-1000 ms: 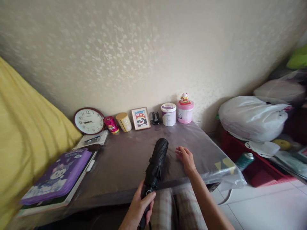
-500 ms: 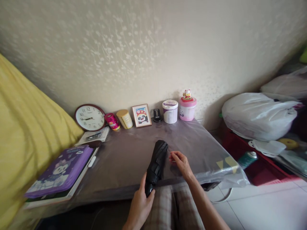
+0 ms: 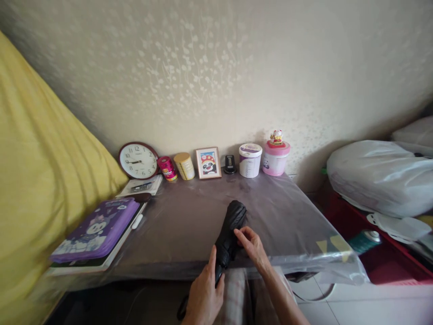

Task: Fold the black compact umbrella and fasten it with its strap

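A folded black umbrella (image 3: 232, 225) slants up from the table's front edge, its top pointing away from me. My left hand (image 3: 206, 289) is wrapped around its handle at the lower end. At the canopy's right side, my right hand (image 3: 248, 241) has thumb and fingers pinched together against the cloth; the fingertips are partly hidden behind the umbrella. Beside my left wrist, a black loop (image 3: 182, 308) shows, which looks like a strap.
Along the wall stand a clock (image 3: 138, 160), a pink can (image 3: 167, 169), a yellow can (image 3: 184, 166), a picture frame (image 3: 208, 163) and two tubs (image 3: 250, 163). A purple case (image 3: 96, 230) lies left. Plastic covers the table (image 3: 182, 216). White bags (image 3: 379, 176) lie right.
My right hand has moved left and now touches the umbrella's canopy. Half a second ago it was apart from it. The view has shifted slightly; my left hand keeps the handle.
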### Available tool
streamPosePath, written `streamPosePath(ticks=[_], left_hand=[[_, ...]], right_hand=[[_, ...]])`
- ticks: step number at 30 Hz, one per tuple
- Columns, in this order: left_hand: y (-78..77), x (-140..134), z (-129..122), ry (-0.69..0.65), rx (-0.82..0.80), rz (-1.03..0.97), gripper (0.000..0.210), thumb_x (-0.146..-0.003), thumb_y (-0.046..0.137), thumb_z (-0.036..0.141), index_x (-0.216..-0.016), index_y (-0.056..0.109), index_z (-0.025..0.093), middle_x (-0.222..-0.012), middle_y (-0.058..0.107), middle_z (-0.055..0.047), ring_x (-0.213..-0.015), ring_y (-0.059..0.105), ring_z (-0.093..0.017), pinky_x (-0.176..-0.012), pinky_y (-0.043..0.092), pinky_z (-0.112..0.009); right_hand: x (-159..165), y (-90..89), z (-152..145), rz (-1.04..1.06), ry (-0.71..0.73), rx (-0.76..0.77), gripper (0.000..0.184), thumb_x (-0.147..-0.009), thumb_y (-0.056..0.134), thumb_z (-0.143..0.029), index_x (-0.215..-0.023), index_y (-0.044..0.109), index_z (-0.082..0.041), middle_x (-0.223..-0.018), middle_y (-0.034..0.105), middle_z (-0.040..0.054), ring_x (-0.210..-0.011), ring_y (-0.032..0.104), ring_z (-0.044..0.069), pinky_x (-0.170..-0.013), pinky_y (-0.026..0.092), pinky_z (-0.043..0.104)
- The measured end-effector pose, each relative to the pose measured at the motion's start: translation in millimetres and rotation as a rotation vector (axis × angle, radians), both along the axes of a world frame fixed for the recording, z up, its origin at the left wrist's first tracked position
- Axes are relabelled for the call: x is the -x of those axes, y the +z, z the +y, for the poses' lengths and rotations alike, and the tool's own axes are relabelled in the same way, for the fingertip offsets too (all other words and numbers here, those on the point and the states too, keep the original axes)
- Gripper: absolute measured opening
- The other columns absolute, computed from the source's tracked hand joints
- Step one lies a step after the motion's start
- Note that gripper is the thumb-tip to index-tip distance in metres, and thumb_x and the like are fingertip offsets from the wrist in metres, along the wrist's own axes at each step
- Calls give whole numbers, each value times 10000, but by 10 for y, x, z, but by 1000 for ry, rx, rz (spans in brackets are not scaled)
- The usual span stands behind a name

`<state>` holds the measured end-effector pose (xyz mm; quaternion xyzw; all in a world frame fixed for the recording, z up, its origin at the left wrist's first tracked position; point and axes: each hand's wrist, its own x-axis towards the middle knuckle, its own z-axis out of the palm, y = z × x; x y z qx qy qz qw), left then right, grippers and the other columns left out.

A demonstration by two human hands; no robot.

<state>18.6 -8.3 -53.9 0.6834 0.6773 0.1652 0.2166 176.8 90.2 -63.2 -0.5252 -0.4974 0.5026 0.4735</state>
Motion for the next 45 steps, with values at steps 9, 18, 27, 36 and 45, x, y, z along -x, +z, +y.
streamPosePath(ticks=[9,18,27,36,45], left_hand=[[18,-31,10,-8,48,78,635,-856,347,219,-1430,88,136,-1284,513,-137,-1101,546,-212,-871,425,-270],[108,-49,-10,5,62,80,627,-860,360,200,-1428,103,142,-1239,552,-133,-1101,547,-204,-896,402,-253],[69,-49,-24,15,1,19,727,-854,358,203,-1418,-98,154,-1360,420,-144,-1102,539,-206,-856,425,-267],[177,-113,-26,-8,45,241,661,-874,345,145,-1415,17,334,-1095,528,-69,-828,616,-163,-686,437,-220],[210,-92,-19,-39,44,184,632,-880,352,158,-1419,66,322,-1051,544,-57,-833,605,-161,-725,425,-220]], right_hand=[[55,19,75,-250,-71,28,401,-672,575,-566,-532,482,-202,-478,443,-40,-483,411,116,-480,320,231],[9,-44,74,-167,19,34,369,-705,557,-522,-570,486,-186,-510,435,-47,-499,406,103,-496,338,222],[-4,37,39,-22,68,85,352,-663,610,-502,-572,525,-173,-517,470,-39,-502,446,102,-508,353,220],[-35,14,43,53,105,65,337,-666,617,-472,-553,504,-176,-529,463,-46,-511,453,94,-526,377,214],[-46,-4,46,62,118,53,355,-656,609,-496,-550,481,-182,-524,450,-49,-506,462,98,-529,394,217]])
